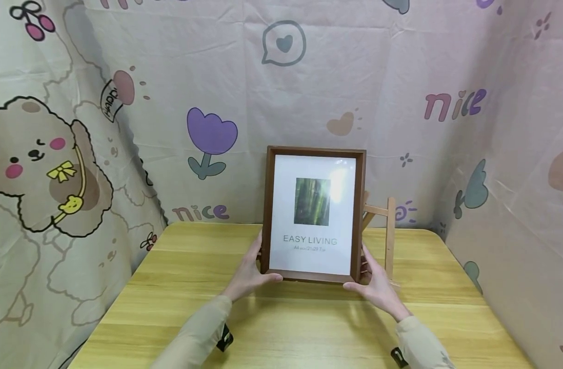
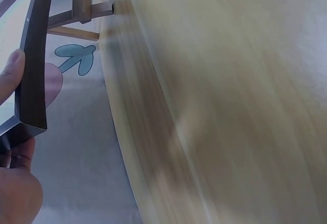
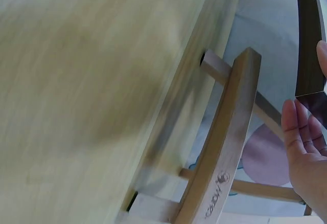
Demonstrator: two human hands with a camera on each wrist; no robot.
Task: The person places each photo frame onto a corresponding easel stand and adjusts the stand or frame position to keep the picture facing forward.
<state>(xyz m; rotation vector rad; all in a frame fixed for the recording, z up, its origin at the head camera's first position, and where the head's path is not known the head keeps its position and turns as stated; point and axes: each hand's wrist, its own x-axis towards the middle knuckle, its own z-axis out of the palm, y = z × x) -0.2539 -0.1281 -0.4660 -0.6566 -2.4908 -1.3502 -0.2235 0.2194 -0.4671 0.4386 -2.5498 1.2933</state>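
A brown picture frame [image 1: 360, 215] is held upright in front of the back cloth, raised off the table. Its white insert [image 1: 286, 205] shows a small green picture and the words EASY LIVING. My left hand [image 1: 246, 277] grips the lower left corner, thumb [image 2: 13, 75] on the front and fingers at the side and behind. At the lower right corner my right hand [image 1: 376, 284] holds it the same way; its fingers [image 3: 301, 127] show beneath the edge. A wooden easel [image 1: 389, 241] stands behind the frame on the right, partly hidden by it.
The wood-grain table [image 1: 194, 307] spreads below both hands. Behind it and along both sides hangs a printed cloth [image 1: 244, 92] with cartoon drawings. In the right wrist view, the easel's lower ledge [image 3: 219, 142] lies close to the right hand.
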